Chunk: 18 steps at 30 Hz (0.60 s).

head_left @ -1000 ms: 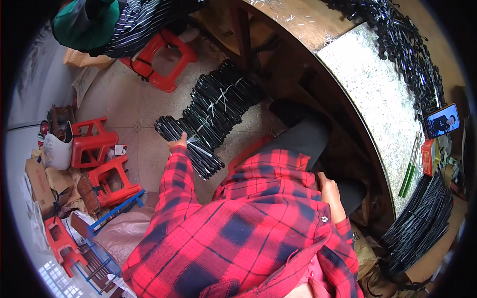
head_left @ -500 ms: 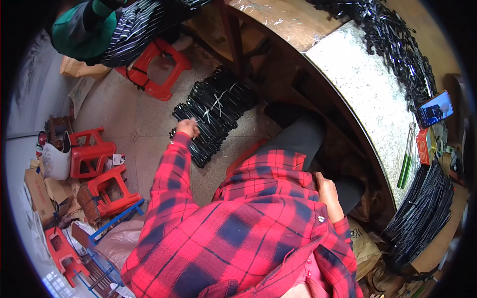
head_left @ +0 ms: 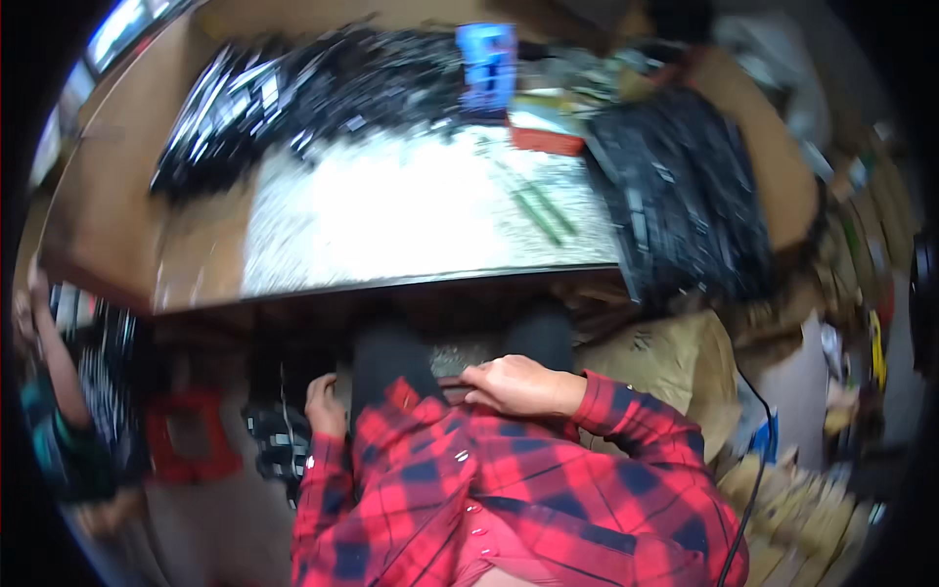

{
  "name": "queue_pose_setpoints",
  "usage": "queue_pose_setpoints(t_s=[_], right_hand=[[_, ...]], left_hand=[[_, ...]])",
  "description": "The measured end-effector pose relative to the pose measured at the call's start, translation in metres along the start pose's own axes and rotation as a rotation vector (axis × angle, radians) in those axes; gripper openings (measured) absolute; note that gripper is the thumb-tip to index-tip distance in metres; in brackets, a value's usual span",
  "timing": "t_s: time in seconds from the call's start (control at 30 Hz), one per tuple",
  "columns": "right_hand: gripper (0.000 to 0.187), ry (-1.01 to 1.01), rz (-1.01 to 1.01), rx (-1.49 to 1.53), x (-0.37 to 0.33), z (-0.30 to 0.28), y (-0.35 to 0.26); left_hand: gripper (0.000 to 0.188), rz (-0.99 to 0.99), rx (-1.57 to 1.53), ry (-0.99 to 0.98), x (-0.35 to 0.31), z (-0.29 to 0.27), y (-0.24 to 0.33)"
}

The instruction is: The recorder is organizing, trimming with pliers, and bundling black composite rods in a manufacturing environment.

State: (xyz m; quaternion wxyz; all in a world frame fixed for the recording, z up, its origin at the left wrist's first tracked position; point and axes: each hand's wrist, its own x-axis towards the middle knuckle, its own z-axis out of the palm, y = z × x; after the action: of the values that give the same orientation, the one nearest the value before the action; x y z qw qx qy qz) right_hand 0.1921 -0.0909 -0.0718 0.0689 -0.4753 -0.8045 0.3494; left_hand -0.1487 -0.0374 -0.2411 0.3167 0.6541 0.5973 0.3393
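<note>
Red stool (head_left: 194, 435) on floor (head_left: 210, 519), 8 o'clock. Black bundles (head_left: 274, 430), same bearing, nearer centre. Left hand (head_left: 326, 406) beside them in view, fingers loosely bent; blurred, grip cannot be told. Table (head_left: 391, 215) across 12, phone (head_left: 487, 73) at its far side. Right hand (head_left: 509, 383) at 5, by shirt (head_left: 548, 479) hem, fingers curled together; contents cannot be told. Black strips (head_left: 680, 196) at 2.

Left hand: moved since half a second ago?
Yes: the left hand has gone from over the black bundles on the floor to their right in view, nearer the left thigh.
</note>
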Motion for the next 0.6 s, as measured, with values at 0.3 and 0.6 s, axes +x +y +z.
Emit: queue_pose_setpoints(t_s=[0.3,0.6], right_hand=[[0.023,0.532,0.133,-0.006,-0.1,-0.156,0.001],[0.016,1.053,0.849,-0.989,-0.196,-0.286,0.178]], left_hand=[[0.06,0.346,0.186,-0.102,0.042,0.055,0.098],[0.059,0.316,0.364,-0.356,0.03,0.084,0.069]])
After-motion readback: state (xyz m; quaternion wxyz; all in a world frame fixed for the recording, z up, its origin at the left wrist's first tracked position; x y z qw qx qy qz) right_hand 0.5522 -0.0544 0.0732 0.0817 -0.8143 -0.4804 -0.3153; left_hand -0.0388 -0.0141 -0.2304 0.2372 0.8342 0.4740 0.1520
